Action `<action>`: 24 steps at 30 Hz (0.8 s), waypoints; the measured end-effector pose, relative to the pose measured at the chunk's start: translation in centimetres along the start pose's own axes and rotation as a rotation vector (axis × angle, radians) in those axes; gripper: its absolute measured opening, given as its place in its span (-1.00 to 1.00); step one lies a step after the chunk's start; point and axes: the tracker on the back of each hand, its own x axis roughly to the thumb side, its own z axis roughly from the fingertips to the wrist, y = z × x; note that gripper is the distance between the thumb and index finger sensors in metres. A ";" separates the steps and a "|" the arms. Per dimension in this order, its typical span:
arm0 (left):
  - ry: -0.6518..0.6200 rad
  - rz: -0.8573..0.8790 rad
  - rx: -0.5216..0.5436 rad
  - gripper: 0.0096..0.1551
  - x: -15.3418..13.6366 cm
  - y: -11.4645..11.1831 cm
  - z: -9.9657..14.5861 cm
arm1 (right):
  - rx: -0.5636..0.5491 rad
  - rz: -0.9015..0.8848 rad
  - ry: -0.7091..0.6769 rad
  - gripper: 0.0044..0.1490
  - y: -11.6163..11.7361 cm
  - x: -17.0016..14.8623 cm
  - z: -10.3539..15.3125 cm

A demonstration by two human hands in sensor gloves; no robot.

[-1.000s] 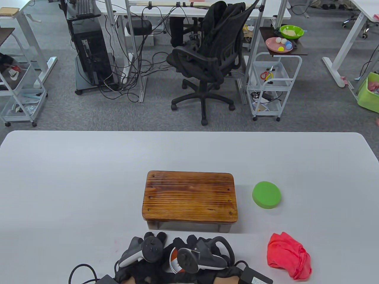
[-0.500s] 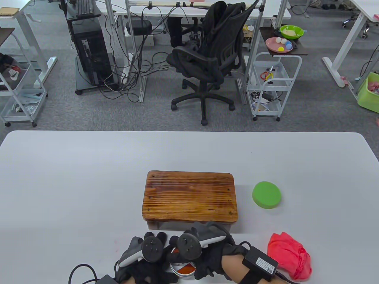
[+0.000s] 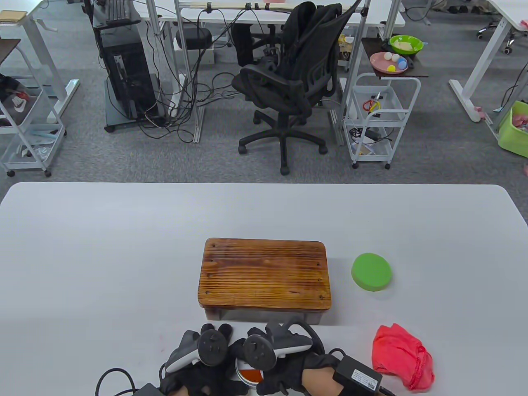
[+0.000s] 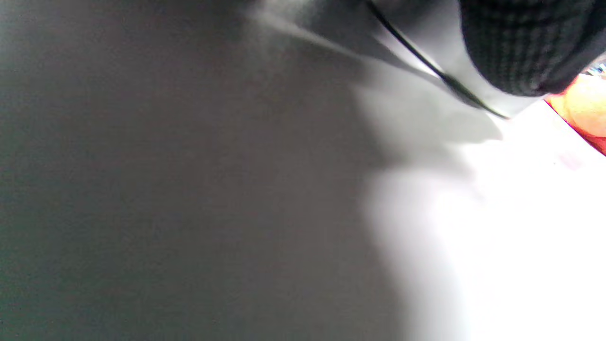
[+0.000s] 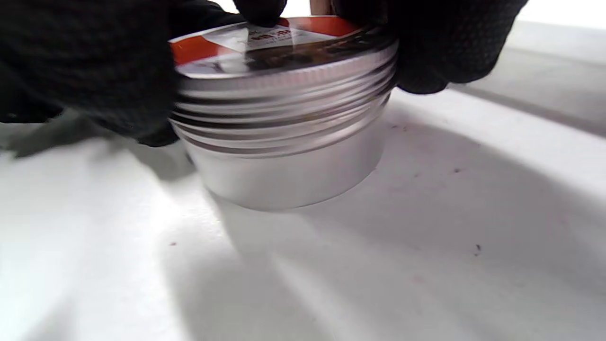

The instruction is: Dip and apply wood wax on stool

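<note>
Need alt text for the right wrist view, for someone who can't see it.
A round metal tin with a threaded rim and orange-labelled lid stands on the white table, black-gloved fingers gripping its top from both sides. The image is slightly blurred.

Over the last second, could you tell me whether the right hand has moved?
Yes. The right hand has swung left over the wax tin; its tracker now sits nearer the stool's front edge.
</note>
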 end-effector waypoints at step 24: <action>-0.002 0.006 0.002 0.01 0.0 0.0 0.0 | 0.173 -0.049 -0.196 -0.12 -1.2 -0.7 -1.4</action>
